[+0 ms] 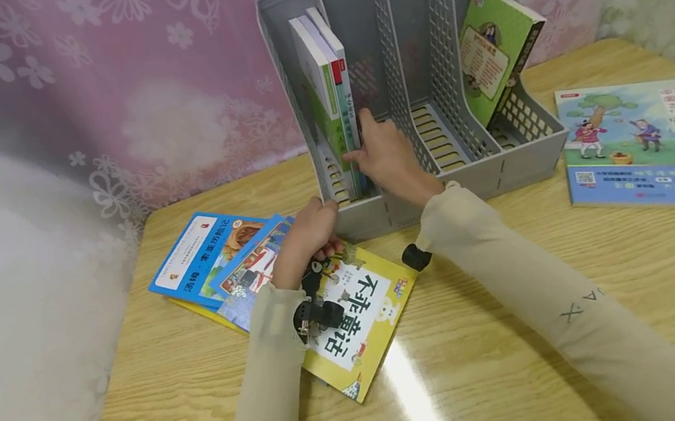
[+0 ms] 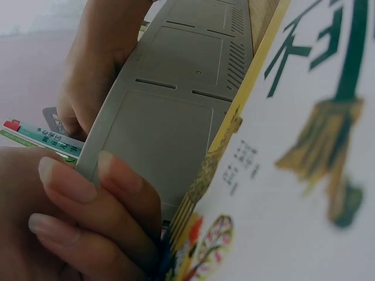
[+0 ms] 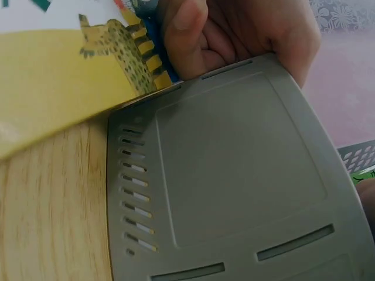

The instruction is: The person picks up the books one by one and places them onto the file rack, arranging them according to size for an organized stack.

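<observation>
A grey plastic file rack (image 1: 441, 192) with upright dividers stands on the table. My left hand (image 1: 314, 232) grips its front left corner, thumb on the front edge; in the left wrist view the fingers (image 2: 117, 205) curl beside the front panel. Several thin books (image 1: 330, 105) stand upright in the leftmost compartment. My right hand (image 1: 392, 158) holds them, thumb across the spines and index finger along the right side; its other fingers are hidden. Below my left wrist lies a yellow book (image 1: 386, 306), its corner against the rack's front (image 3: 234, 158).
Blue-covered books (image 1: 186, 260) lie overlapped at the left, partly under the yellow one. A green book (image 1: 488, 58) leans in the rightmost compartment. To the rack's right, a picture-covered book (image 1: 648, 146) lies flat on the wooden table (image 1: 509, 375). A floral curtain (image 1: 177, 118) hangs behind.
</observation>
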A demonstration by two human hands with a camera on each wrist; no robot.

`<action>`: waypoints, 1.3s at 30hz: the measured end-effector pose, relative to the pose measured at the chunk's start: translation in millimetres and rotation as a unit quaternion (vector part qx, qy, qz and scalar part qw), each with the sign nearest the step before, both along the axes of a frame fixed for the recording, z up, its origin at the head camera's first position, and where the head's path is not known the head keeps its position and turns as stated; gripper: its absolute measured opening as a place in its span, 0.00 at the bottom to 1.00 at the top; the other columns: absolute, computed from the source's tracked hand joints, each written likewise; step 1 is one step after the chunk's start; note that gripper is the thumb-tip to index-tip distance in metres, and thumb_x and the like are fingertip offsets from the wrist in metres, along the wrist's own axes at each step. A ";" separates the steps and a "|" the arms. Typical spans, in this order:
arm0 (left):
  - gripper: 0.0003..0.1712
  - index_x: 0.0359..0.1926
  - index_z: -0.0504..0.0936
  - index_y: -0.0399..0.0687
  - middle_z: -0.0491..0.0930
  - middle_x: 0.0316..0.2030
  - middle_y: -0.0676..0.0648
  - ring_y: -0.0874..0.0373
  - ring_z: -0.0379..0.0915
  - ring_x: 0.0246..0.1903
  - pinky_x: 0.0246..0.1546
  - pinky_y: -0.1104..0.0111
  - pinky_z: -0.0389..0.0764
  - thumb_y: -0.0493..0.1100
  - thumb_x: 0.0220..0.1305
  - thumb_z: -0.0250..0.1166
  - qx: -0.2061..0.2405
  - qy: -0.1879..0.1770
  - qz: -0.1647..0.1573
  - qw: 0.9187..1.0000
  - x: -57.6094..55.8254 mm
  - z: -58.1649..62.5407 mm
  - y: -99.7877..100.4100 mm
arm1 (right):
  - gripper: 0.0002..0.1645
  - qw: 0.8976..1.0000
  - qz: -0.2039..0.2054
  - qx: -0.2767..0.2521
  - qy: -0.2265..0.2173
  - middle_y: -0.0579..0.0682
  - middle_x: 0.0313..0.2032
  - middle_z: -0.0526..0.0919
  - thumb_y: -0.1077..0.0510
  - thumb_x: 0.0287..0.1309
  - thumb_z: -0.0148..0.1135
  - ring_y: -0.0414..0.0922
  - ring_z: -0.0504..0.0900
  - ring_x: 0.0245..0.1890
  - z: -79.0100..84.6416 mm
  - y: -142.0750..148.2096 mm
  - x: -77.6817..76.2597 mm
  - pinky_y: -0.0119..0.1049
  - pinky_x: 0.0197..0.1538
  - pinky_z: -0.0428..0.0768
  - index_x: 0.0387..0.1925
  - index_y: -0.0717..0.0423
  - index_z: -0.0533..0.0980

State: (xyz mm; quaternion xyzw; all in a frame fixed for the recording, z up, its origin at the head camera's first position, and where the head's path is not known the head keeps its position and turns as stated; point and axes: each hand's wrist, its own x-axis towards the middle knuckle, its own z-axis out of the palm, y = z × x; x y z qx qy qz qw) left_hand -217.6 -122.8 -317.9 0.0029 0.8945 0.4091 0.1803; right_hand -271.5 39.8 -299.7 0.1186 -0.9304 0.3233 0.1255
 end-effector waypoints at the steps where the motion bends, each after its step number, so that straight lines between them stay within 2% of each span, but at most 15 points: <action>1: 0.28 0.62 0.61 0.35 0.78 0.19 0.45 0.58 0.67 0.12 0.14 0.68 0.70 0.52 0.73 0.37 0.000 0.001 0.000 1.000 0.2 -0.3 -0.1 | 0.34 1.000 -0.004 0.003 0.005 0.58 0.25 0.81 0.51 0.61 0.65 0.48 0.78 0.16 -0.1 -0.1 0.5 0.38 0.18 0.67 0.60 0.65 0.63; 4: 0.26 0.59 0.63 0.36 0.77 0.18 0.45 0.58 0.67 0.11 0.14 0.68 0.70 0.51 0.73 0.37 0.000 0.001 -0.001 1.000 0.2 -1.3 0.3 | 0.31 1.000 -0.016 0.016 0.008 0.58 0.27 0.81 0.50 0.60 0.66 0.49 0.78 0.18 -0.6 -0.7 1.0 0.39 0.20 0.68 0.56 0.63 0.66; 10: 0.30 0.64 0.59 0.34 0.77 0.18 0.45 0.58 0.66 0.11 0.14 0.69 0.69 0.52 0.73 0.37 0.009 -0.001 0.005 1.000 0.6 -2.5 -0.3 | 0.29 0.999 -0.035 0.033 0.015 0.56 0.30 0.79 0.46 0.56 0.68 0.52 0.80 0.25 -2.0 0.7 -1.4 0.44 0.26 0.73 0.50 0.61 0.70; 14: 0.31 0.66 0.57 0.34 0.77 0.18 0.45 0.58 0.67 0.12 0.14 0.68 0.69 0.52 0.73 0.37 0.016 -0.007 0.002 1.000 2.9 -1.5 -0.8 | 0.30 1.000 -0.025 0.014 0.010 0.56 0.34 0.79 0.45 0.58 0.67 0.51 0.80 0.29 -1.5 4.7 4.3 0.45 0.29 0.76 0.52 0.62 0.70; 17: 0.33 0.70 0.52 0.34 0.77 0.18 0.45 0.57 0.67 0.12 0.15 0.68 0.69 0.52 0.74 0.36 0.014 -0.012 0.000 1.000 3.1 -0.1 -1.4 | 0.25 0.999 -0.027 -0.009 0.026 0.57 0.36 0.78 0.49 0.63 0.63 0.51 0.78 0.30 5.0 12.9 14.3 0.45 0.30 0.75 0.53 0.62 0.72; 19: 0.34 0.72 0.50 0.35 0.77 0.18 0.45 0.57 0.67 0.12 0.15 0.68 0.70 0.53 0.74 0.36 0.011 -0.011 -0.003 1.000 2.8 1.1 -1.5 | 0.21 0.997 -0.039 -0.026 0.064 0.57 0.33 0.78 0.52 0.65 0.60 0.51 0.75 0.28 12.0 22.8 22.2 0.43 0.29 0.72 0.52 0.62 0.74; 21: 0.36 0.73 0.45 0.36 0.77 0.18 0.45 0.57 0.67 0.13 0.16 0.68 0.70 0.53 0.74 0.36 0.011 -0.009 -0.007 1.000 2.3 2.0 -1.2 | 0.16 0.990 -0.046 -0.045 0.122 0.56 0.26 0.75 0.57 0.64 0.58 0.50 0.72 0.23 20.5 36.4 29.9 0.41 0.27 0.68 0.48 0.63 0.76; 25: 0.36 0.74 0.43 0.36 0.76 0.19 0.45 0.56 0.67 0.13 0.16 0.67 0.70 0.53 0.74 0.35 0.010 -0.008 -0.010 1.000 1.0 1.7 -0.7 | 0.10 0.962 -0.043 -0.081 0.258 0.56 0.18 0.73 0.64 0.62 0.56 0.46 0.67 0.17 40.5 67.1 43.3 0.35 0.26 0.63 0.40 0.68 0.78; 28: 0.35 0.74 0.44 0.36 0.77 0.19 0.44 0.56 0.67 0.13 0.17 0.68 0.70 0.53 0.75 0.35 0.007 -0.009 -0.007 1.000 1.1 0.7 -0.7 | 0.10 0.945 -0.072 -0.087 0.306 0.56 0.17 0.74 0.65 0.60 0.54 0.37 0.65 0.18 54.5 93.5 50.5 0.28 0.28 0.62 0.38 0.68 0.79; 30: 0.35 0.74 0.45 0.36 0.77 0.19 0.45 0.56 0.67 0.14 0.17 0.68 0.70 0.53 0.75 0.35 0.006 -0.009 -0.007 1.000 1.4 0.3 -0.7 | 0.12 0.944 -0.113 -0.081 0.300 0.51 0.18 0.73 0.64 0.60 0.53 0.29 0.63 0.19 59.1 114.8 52.4 0.25 0.29 0.60 0.40 0.66 0.79; 33: 0.35 0.73 0.47 0.35 0.77 0.19 0.44 0.56 0.67 0.14 0.17 0.68 0.70 0.53 0.75 0.34 0.007 -0.006 -0.008 1.000 1.7 0.2 -0.6 | 0.14 0.949 -0.168 -0.078 0.255 0.40 0.18 0.70 0.62 0.60 0.51 0.22 0.59 0.18 56.6 152.5 47.7 0.25 0.29 0.59 0.42 0.64 0.79; 36: 0.34 0.72 0.49 0.35 0.77 0.20 0.44 0.56 0.67 0.14 0.17 0.68 0.70 0.53 0.75 0.35 0.009 -0.003 -0.004 1.000 2.2 0.9 -0.7 | 0.17 0.963 -0.208 -0.058 0.159 0.35 0.19 0.67 0.60 0.60 0.48 0.27 0.61 0.16 45.5 189.8 38.8 0.29 0.26 0.61 0.45 0.64 0.77; 39: 0.35 0.72 0.49 0.36 0.77 0.20 0.44 0.57 0.67 0.14 0.16 0.68 0.70 0.54 0.75 0.35 0.014 -0.005 -0.004 1.000 2.5 1.9 -0.5 | 0.21 0.974 -0.222 -0.021 0.036 0.48 0.23 0.75 0.57 0.60 0.47 0.38 0.68 0.19 30.9 219.6 30.1 0.35 0.22 0.65 0.49 0.66 0.74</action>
